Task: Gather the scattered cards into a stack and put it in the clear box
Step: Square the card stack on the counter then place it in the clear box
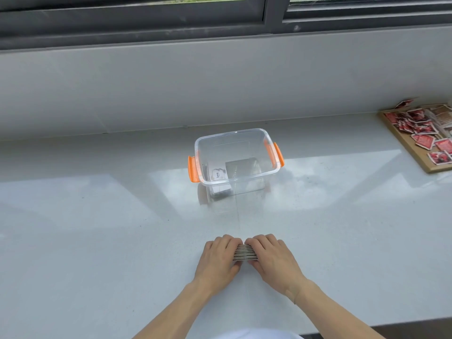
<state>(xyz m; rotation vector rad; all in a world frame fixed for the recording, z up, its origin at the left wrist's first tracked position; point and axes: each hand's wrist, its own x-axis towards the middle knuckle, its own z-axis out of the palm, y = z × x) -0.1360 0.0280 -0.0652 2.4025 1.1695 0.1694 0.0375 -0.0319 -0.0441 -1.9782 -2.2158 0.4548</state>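
Observation:
A stack of cards [245, 252] stands on edge on the white counter, squeezed between both hands. My left hand [219, 259] grips its left side and my right hand [272, 259] grips its right side; only the striped card edges show between the fingers. The clear box [274, 171] with orange latches stands open about a hand's length beyond the hands. Inside it lie a white card printed "love" [218, 174] and a dark card [241, 168].
A wooden tray [415, 152] holding several red packets sits at the far right of the counter. A grey wall and a dark window frame rise behind the box. The counter's front edge runs just below my forearms.

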